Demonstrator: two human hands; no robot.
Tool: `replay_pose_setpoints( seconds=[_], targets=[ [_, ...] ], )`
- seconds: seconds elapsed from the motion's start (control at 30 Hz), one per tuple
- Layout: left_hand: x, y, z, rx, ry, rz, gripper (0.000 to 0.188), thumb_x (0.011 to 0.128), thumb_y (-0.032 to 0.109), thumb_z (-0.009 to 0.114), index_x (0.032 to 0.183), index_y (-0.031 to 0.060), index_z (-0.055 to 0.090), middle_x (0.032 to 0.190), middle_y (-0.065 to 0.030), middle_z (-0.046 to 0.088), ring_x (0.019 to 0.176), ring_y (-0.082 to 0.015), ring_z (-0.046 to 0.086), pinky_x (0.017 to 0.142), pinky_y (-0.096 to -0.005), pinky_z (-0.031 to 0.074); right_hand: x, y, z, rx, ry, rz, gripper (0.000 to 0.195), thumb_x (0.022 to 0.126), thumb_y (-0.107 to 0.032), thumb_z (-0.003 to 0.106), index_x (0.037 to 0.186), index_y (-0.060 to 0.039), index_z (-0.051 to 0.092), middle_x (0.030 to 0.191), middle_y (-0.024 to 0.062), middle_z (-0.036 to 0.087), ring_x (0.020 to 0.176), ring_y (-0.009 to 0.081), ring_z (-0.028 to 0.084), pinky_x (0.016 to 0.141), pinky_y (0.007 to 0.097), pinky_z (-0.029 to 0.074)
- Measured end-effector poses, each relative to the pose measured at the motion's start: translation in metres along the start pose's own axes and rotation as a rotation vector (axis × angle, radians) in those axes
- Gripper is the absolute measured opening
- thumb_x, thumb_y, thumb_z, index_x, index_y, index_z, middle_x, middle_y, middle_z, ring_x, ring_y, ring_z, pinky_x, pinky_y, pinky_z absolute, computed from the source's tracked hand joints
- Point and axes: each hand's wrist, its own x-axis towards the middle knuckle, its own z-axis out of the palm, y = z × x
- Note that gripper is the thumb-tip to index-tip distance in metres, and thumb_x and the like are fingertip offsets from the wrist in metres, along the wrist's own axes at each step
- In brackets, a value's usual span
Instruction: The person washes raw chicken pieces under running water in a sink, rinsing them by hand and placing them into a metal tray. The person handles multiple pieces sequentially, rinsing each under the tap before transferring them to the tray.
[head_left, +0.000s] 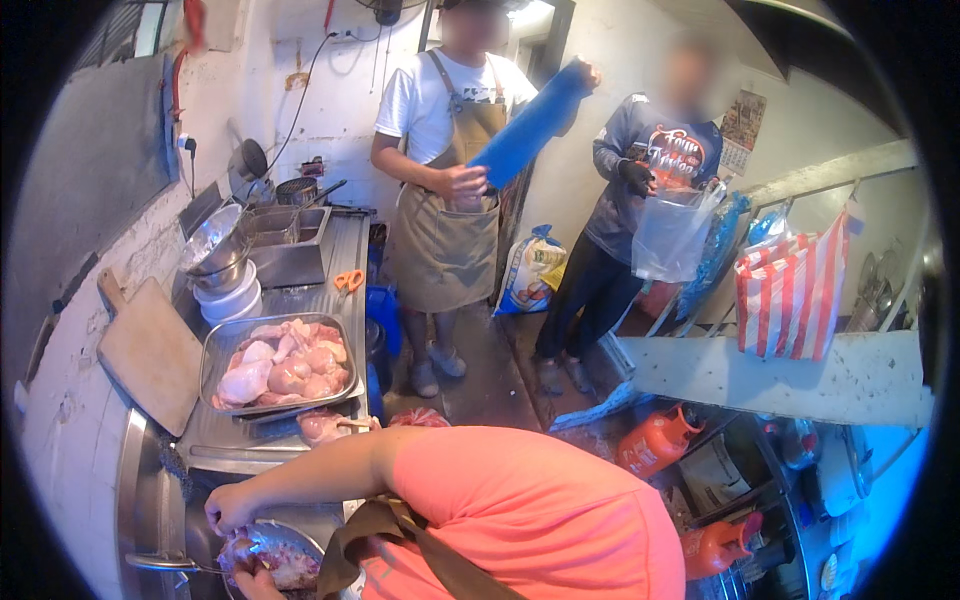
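Observation:
Over the sink, my right hand (229, 507) has its fingers pinched at the upper end of raw meat (289, 564) in a round metal strainer or pan with a long handle (161, 561). My left hand (256, 582), partly cut off by the lower edge, grips the same meat from below. My pink-sleeved right arm reaches across the picture. Beyond it, a metal tray (346, 386) heaped with raw chicken pieces (289, 367) stands on the steel counter. Another raw chicken piece (322, 426) lies near the tray's front edge. Exactly what my fingertips pinch is partly hidden.
A wooden cutting board (154, 352) leans at the wall. Metal bowls (217, 255) sit on white containers; orange-handled scissors (349, 282) lie behind the tray. An aproned person (450, 210) holds a blue sheet; another person (622, 172) holds a plastic bag. Orange gas cylinders (660, 442) stand right.

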Motion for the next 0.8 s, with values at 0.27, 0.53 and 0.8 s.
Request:
replay_pose_setpoints(
  seconds=[0.27, 0.53, 0.8],
  targets=[
    [-0.010, -0.003, -0.001, 0.115, -0.002, 0.060, 0.029, 0.080, 0.019, 0.055, 0.078, -0.0091, 0.063, 0.078, -0.0239, 0.056, 0.067, -0.0332, 0.048, 0.060, -0.0400, 0.039, 0.019, 0.021, 0.010, 0.115, -0.032, 0.082, 0.013, 0.075, -0.007, 0.056, 0.086, -0.0028, 0.060, 0.074, 0.0090, 0.064, 0.058, 0.0179, 0.063, 0.050, 0.0302, 0.051],
    [-0.017, 0.062, -0.019, 0.017, -0.006, -0.105, 0.027, 0.072, 0.013, 0.060, 0.080, -0.0128, 0.059, 0.071, -0.0205, 0.055, 0.068, -0.0298, 0.048, 0.064, -0.0386, 0.040, 0.008, 0.014, 0.003, 0.035, -0.066, 0.100, 0.015, 0.074, -0.008, 0.055, 0.088, -0.0045, 0.059, 0.074, 0.0079, 0.065, 0.058, 0.0172, 0.063, 0.047, 0.0290, 0.048],
    [-0.018, 0.041, -0.011, -0.097, 0.003, -0.271, 0.025, 0.067, 0.005, 0.061, 0.083, -0.0130, 0.056, 0.076, -0.0190, 0.056, 0.072, -0.0275, 0.050, 0.066, -0.0386, 0.042, 0.019, 0.025, 0.011, 0.075, -0.107, 0.099, 0.015, 0.076, -0.008, 0.053, 0.089, -0.0038, 0.059, 0.075, 0.0076, 0.065, 0.059, 0.0164, 0.064, 0.046, 0.0287, 0.048]
  ],
)
